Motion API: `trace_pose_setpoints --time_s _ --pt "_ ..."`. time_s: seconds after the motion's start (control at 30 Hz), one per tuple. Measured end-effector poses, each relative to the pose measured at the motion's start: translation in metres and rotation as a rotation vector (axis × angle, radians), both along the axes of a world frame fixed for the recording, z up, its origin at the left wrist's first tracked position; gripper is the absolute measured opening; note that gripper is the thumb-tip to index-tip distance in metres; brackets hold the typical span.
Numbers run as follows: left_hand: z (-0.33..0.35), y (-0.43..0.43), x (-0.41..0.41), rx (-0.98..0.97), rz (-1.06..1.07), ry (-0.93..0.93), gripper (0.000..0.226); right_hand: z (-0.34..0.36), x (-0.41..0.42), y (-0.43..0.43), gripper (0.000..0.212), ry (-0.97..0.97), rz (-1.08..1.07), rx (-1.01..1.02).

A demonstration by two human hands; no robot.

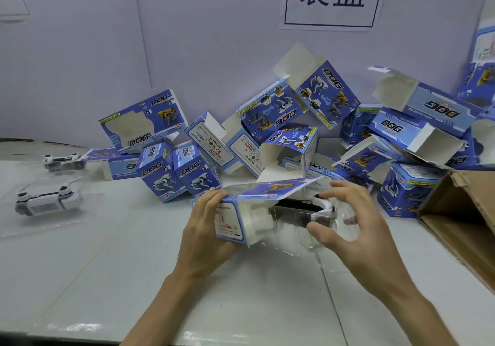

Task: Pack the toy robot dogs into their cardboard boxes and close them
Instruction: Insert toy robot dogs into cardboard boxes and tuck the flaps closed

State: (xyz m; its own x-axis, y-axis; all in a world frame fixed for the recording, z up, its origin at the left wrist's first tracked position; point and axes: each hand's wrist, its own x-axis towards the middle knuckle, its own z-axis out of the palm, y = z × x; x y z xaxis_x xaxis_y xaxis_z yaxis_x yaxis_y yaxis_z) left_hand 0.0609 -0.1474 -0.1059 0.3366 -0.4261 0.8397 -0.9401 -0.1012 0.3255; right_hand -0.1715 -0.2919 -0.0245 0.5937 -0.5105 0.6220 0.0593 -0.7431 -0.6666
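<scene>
My left hand grips a blue cardboard box lying on its side, its open end facing right and its top flap raised. My right hand holds a clear plastic blister tray with a white and black toy robot dog in it, partly inside the box mouth. Two more white robot dogs in clear trays lie at the far left, one nearer and one farther back.
A heap of several blue DOG boxes, many with open flaps, runs along the wall behind my hands. Two closed boxes stand left of centre. A brown carton sits at the right edge. The white tabletop spreads in front.
</scene>
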Motion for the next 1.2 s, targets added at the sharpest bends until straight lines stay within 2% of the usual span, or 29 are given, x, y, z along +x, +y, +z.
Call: trace_pose_setpoints --time_s 0.17,0.3,0.43,0.57,0.63,0.7,0.77,0.83,0.9,1.07,1.2 --pt "0.004 0.002 -0.003 0.033 -0.005 -0.064 0.094 -0.012 0.012 0.009 0.071 0.011 -0.009 0.049" --pt "0.002 -0.002 -0.009 0.031 0.023 -0.105 0.086 -0.017 0.026 0.02 0.073 -0.109 0.021 0.146" --pt "0.003 0.0 -0.007 -0.063 0.075 0.043 0.084 -0.01 0.028 0.022 0.039 -0.3 0.171 0.27" --pt "0.006 0.0 -0.01 -0.179 0.159 0.329 0.086 -0.006 0.025 0.021 0.039 -0.28 0.131 0.155" --pt "0.006 0.0 -0.008 -0.235 0.186 0.414 0.084 -0.007 0.024 0.021 0.039 -0.276 0.121 0.141" --pt "0.006 0.002 -0.007 -0.288 0.094 0.495 0.072 -0.009 0.024 0.021 0.038 -0.265 0.114 0.141" --pt "0.005 0.001 -0.005 -0.224 -0.021 0.592 0.074 -0.011 0.024 0.021 0.036 -0.251 0.118 0.15" --pt "0.004 -0.001 -0.007 -0.03 -0.045 0.605 0.095 -0.012 0.025 0.021 0.032 -0.235 0.119 0.163" --pt "0.003 -0.004 -0.008 0.077 -0.067 0.612 0.104 -0.014 0.026 0.02 0.03 -0.216 0.106 0.16" --pt "0.004 -0.003 -0.008 0.023 -0.173 0.656 0.089 0.015 0.032 0.021 0.013 -0.222 0.122 0.085" --pt "0.005 -0.004 -0.016 0.056 -0.228 0.651 0.078 0.072 0.049 0.018 0.029 -0.072 0.21 -0.116"
